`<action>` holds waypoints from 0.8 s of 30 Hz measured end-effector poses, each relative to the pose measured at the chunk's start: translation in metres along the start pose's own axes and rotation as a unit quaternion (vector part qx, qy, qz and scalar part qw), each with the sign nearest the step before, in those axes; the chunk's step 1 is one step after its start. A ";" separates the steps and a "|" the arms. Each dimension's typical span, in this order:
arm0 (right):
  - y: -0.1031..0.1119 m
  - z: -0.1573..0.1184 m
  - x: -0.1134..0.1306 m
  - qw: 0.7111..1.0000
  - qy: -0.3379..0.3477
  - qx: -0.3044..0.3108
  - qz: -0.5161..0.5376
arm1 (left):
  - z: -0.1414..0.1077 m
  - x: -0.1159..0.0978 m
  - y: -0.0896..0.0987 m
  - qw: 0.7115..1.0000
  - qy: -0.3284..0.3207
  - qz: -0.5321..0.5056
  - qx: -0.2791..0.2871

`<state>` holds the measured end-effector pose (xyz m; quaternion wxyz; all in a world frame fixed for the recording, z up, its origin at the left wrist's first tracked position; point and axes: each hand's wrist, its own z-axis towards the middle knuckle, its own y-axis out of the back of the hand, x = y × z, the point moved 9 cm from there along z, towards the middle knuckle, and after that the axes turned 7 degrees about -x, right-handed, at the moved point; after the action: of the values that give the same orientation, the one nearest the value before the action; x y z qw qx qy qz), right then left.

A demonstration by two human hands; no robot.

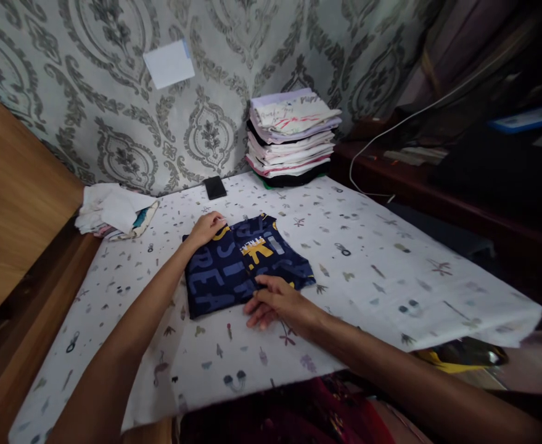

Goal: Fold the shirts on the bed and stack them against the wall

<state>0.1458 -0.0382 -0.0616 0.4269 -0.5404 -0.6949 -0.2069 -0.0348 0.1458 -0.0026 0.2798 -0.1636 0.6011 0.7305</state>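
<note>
A navy garment with blue lettering and a yellow and white print lies partly folded on the white patterned cloth of the table. At the garment's far left edge, my left hand has its fingers closed together on the fabric. My right hand rests at the near edge, fingers apart, its fingertips touching or just over the garment; nothing is gripped in it.
A tall stack of folded clothes stands at the back by the patterned wall. Left of it lies a dark flat object. A loose pile of light cloth sits at the left edge, beside a wooden panel. A white cable hangs at right.
</note>
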 end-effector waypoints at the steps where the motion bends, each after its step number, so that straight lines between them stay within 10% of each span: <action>1: 0.005 -0.001 0.004 0.999 0.012 -0.008 -0.045 | -0.007 -0.001 0.007 1.000 -0.007 0.011 -0.016; 6: 0.021 -0.006 0.073 0.921 0.262 -0.102 -0.269 | -0.071 -0.019 0.012 0.987 -0.090 0.128 -0.035; 11: -0.033 0.025 0.125 0.787 0.455 -0.110 -0.402 | -0.128 -0.040 -0.024 0.973 -0.109 0.194 0.064; 16: -0.073 0.086 0.120 0.706 0.452 -0.112 -0.534 | -0.134 -0.044 -0.022 0.974 -0.105 0.189 0.073; 24: -0.064 0.109 0.096 0.663 0.418 -0.133 -0.607 | -0.118 0.006 -0.002 0.959 -0.017 0.269 0.083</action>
<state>0.0409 0.0775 -0.0315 0.3761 0.0930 -0.5831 -0.7141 -0.0494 0.0328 -0.0341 0.0959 0.0402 0.6763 0.7292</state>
